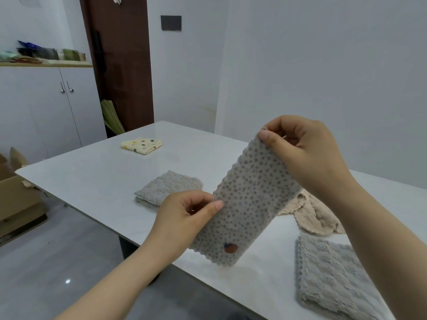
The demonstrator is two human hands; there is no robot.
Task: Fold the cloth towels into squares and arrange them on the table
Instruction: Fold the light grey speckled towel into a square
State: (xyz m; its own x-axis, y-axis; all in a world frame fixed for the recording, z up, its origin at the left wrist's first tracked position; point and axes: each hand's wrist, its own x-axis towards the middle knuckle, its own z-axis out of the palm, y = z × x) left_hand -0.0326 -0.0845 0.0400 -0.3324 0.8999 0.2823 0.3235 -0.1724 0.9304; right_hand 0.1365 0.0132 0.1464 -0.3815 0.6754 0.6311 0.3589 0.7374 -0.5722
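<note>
I hold a grey dotted towel, folded into a long strip, in the air above the white table. My right hand pinches its upper end. Lower down, my left hand pinches its left edge about midway. A small orange-brown patch sits near the strip's bottom end. A folded grey towel lies on the table behind my left hand. Near the far edge lies a folded yellow spotted towel.
A crumpled beige towel lies at the right, partly behind my right arm. A flat grey fluffy towel lies near the front right edge. A cardboard box stands on the floor at left, beside a white cabinet.
</note>
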